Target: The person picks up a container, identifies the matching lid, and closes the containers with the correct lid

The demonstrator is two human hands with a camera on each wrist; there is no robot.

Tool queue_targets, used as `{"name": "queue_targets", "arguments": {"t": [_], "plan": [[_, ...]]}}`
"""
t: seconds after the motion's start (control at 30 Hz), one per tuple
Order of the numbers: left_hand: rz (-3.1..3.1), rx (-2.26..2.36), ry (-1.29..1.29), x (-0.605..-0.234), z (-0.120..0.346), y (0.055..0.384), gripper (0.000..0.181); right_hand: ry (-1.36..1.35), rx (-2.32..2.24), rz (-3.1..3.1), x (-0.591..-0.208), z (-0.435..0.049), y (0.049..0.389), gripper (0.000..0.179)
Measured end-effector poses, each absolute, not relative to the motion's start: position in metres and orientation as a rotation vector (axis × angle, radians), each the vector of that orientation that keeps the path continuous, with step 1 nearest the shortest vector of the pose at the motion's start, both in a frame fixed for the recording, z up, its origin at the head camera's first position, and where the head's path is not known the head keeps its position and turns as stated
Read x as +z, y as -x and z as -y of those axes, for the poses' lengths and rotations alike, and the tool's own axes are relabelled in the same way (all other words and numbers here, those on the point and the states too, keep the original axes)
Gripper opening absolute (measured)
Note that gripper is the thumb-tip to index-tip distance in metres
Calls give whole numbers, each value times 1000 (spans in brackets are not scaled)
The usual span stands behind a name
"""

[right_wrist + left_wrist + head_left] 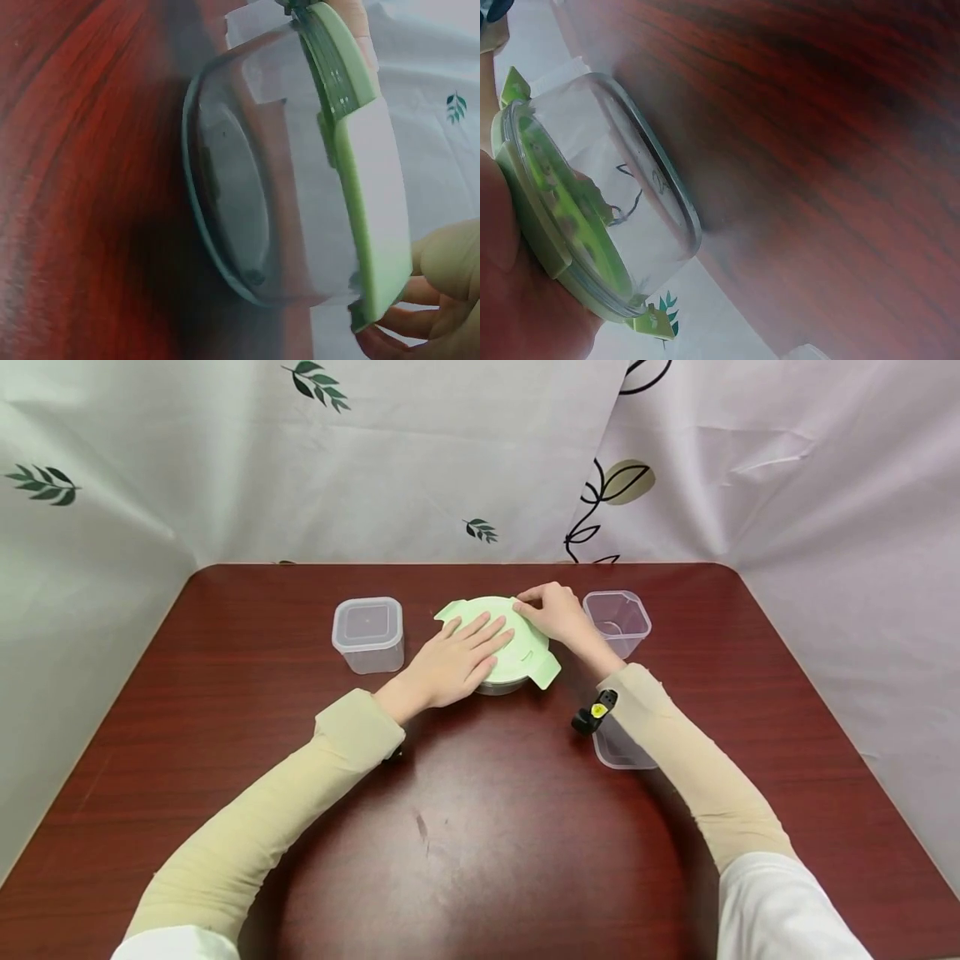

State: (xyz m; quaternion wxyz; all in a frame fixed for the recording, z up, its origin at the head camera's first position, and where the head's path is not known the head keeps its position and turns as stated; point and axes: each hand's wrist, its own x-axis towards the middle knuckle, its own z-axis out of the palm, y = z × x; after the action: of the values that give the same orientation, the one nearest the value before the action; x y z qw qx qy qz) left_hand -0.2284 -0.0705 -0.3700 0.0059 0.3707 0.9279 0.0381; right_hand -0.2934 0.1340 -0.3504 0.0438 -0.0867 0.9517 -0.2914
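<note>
A clear glass bowl [247, 172] stands on the table with a pale green lid [519, 656] over its top. Flap-like tabs stick out from the lid's rim. My left hand [465, 660] lies across the top of the lid, fingers straight and spread, palm down. At the far right side of the rim, my right hand [557, 610] pinches the lid's edge; its thumb is above and its fingers curl underneath in the right wrist view. Seen through the glass in the left wrist view, the bowl [649, 217] holds nothing visible.
A square clear plastic box [367, 635] with a lid on stands to the left. Behind my right wrist is an open plastic box [618, 618]. A flat clear lid [621, 750] lies partly under my right forearm. Patterned cloth hangs behind the dark red table [480, 827].
</note>
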Motion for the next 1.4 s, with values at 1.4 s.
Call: {"name": "queue_targets", "arguments": {"t": [1.4], "plan": [[-2855, 191, -1206, -370, 78, 233, 50, 295, -929, -2898, -353, -134, 286, 36]]}}
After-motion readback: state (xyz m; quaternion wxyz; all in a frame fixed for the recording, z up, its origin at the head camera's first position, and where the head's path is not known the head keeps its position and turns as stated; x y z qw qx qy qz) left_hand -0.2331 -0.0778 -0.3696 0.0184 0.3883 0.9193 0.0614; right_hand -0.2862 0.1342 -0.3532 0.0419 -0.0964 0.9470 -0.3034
